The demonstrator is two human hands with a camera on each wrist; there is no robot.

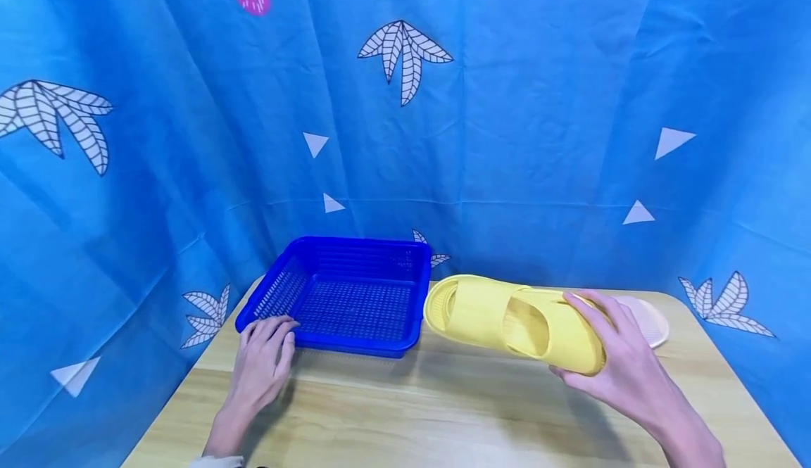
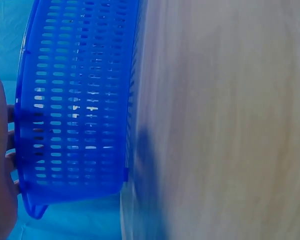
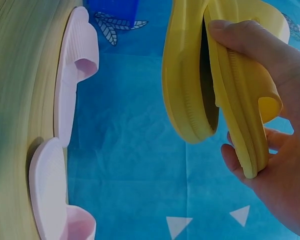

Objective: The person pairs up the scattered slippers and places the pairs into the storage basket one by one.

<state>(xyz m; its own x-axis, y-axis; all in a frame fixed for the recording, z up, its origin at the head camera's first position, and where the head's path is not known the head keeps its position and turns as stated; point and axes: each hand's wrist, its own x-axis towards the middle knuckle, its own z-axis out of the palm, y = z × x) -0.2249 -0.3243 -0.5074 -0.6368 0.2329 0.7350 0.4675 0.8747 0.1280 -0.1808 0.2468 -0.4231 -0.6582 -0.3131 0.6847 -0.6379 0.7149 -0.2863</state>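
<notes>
Right hand (image 1: pixel 624 362): right end of yellow slippers (image 1: pixel 481 313) gripped between thumb and fingers, pair held above wooden table (image 1: pixel 405 426). Left hand (image 1: pixel 262 352): fingers hooked over near-left rim of blue basket (image 1: pixel 364 345); thumb contact can't be made out. Key relation: slippers held right of basket, long axis roughly left-right, left end just beside right rim; touching or apart can't be told. Second yellow slipper mostly hidden in head view. Pink slippers (image 3: pixel 77 50) partly covered by right hand there; lower one cut off in right wrist view.
</notes>
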